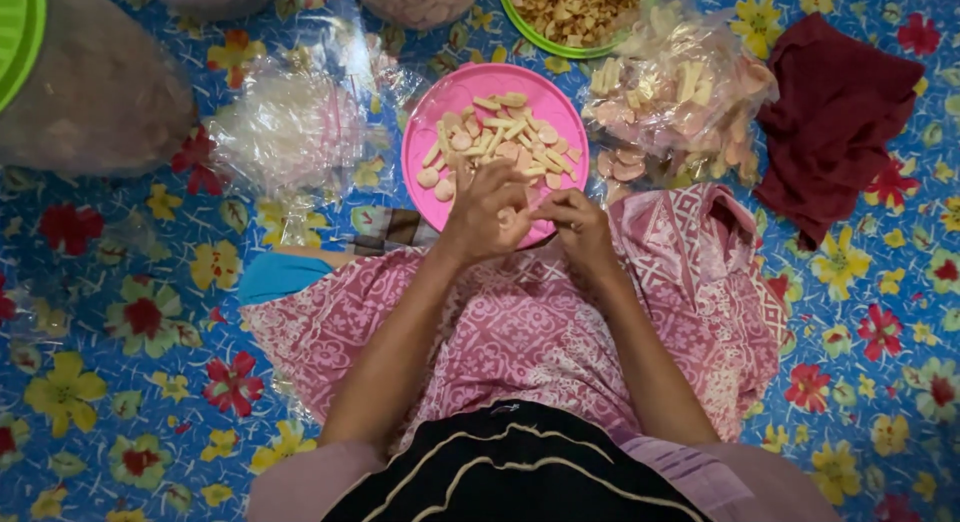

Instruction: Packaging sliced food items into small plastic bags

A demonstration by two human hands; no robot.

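Observation:
A round pink plate (455, 90) lies on the floral mat in front of my lap, with several pale stick-shaped and round pink crackers (500, 142) on it. My left hand (487, 207) rests over the plate's near edge, fingers curled around a few crackers. Touching it on the right, my right hand (580, 222) has its fingers pinched together at the same spot. What lies between the fingertips is too small to tell.
A clear bag of the same crackers (675, 97) sits right of the plate. Empty clear plastic bags (290, 127) lie left of it. A green bowl of snacks (575, 12) is at the top, a dark red cloth (830, 117) at right, a large sack (95, 92) at left.

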